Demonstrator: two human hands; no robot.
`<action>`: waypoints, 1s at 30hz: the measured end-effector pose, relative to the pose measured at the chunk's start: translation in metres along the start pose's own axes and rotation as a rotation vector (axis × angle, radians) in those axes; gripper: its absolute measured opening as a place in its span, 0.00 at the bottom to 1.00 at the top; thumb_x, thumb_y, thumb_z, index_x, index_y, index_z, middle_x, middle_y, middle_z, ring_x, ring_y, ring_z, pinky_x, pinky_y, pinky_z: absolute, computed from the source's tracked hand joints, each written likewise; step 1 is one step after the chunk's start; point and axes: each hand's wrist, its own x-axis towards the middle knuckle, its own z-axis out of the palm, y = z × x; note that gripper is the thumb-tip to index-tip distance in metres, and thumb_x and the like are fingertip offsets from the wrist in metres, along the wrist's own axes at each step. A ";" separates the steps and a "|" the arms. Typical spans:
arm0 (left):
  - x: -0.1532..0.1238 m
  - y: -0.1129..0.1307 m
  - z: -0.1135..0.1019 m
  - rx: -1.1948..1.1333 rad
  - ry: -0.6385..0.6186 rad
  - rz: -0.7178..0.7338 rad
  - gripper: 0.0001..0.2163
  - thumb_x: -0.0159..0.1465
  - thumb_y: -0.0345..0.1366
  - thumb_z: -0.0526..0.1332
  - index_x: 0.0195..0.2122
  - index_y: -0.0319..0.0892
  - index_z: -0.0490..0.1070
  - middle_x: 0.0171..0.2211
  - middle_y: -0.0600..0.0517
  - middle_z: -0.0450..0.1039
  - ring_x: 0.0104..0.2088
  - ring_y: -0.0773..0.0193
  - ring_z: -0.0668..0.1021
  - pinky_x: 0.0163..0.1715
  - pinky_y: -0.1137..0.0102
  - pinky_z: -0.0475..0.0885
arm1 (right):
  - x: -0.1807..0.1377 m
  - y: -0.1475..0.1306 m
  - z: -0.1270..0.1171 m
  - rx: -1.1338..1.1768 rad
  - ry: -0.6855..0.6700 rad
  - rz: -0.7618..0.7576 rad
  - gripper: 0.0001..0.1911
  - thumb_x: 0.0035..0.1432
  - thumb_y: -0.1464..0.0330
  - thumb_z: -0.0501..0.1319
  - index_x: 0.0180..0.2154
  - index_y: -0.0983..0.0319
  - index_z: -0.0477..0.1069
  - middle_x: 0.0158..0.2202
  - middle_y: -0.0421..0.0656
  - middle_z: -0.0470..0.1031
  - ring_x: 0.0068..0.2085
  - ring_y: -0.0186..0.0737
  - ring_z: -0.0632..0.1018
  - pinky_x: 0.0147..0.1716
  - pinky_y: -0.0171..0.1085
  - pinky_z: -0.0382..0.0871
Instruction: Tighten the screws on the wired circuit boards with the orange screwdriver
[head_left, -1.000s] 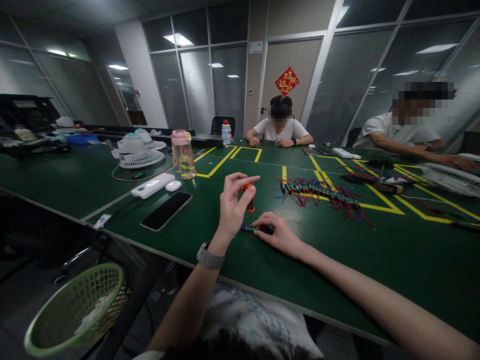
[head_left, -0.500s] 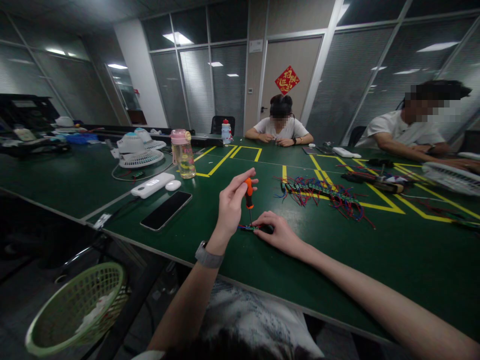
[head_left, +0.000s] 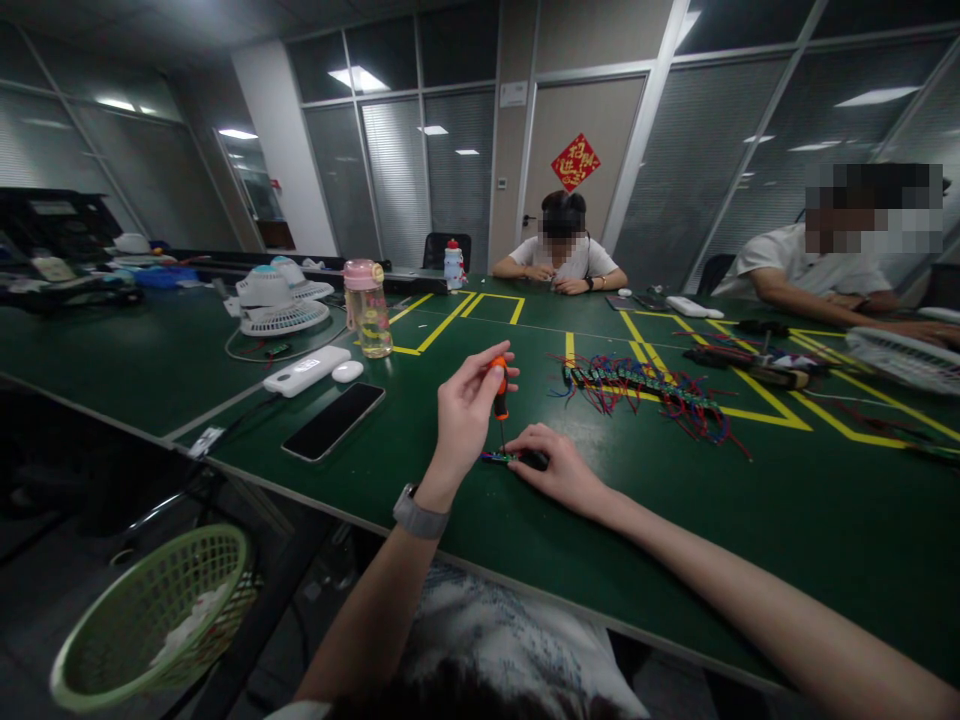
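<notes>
My left hand (head_left: 466, 405) grips an orange and black screwdriver (head_left: 501, 398) by its handle. The screwdriver stands nearly upright, its thin shaft reaching down to a small green circuit board (head_left: 498, 457) with coloured wires. On the table, my right hand (head_left: 553, 462) pinches the board's right end between thumb and fingers and holds it flat. Whether the tip sits in a screw is too small to tell. Beyond my hands, a row of similar wired circuit boards (head_left: 637, 380) lies with red and blue leads spreading out.
Left of my hands are a phone (head_left: 334, 422), a white power strip (head_left: 307, 370), a drink bottle (head_left: 369, 310) and a white fan (head_left: 281, 312). A green basket (head_left: 82, 650) stands below the table edge. Two people sit at the far side and right.
The fingers of my left hand have shifted around the screwdriver handle, which is now slightly more upright. My right hand stays on the board.
</notes>
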 end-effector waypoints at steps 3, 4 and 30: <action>0.000 0.002 -0.001 0.159 0.052 0.062 0.10 0.61 0.36 0.63 0.44 0.44 0.76 0.41 0.49 0.73 0.39 0.66 0.76 0.39 0.72 0.74 | 0.000 -0.001 0.000 -0.017 0.007 0.008 0.11 0.53 0.74 0.63 0.41 0.61 0.76 0.32 0.44 0.75 0.37 0.42 0.74 0.39 0.41 0.68; 0.000 0.003 -0.002 0.196 0.053 0.080 0.09 0.61 0.36 0.62 0.43 0.44 0.76 0.42 0.49 0.72 0.40 0.66 0.75 0.40 0.73 0.73 | 0.000 -0.002 0.000 -0.019 0.011 0.013 0.12 0.53 0.74 0.63 0.41 0.61 0.75 0.32 0.43 0.75 0.36 0.41 0.74 0.39 0.41 0.68; 0.004 -0.006 -0.007 0.253 0.387 0.008 0.12 0.64 0.37 0.58 0.47 0.42 0.69 0.42 0.49 0.68 0.33 0.70 0.77 0.27 0.76 0.76 | -0.006 -0.003 0.002 -0.033 0.031 -0.150 0.07 0.59 0.74 0.58 0.35 0.62 0.74 0.35 0.45 0.77 0.38 0.40 0.76 0.39 0.38 0.71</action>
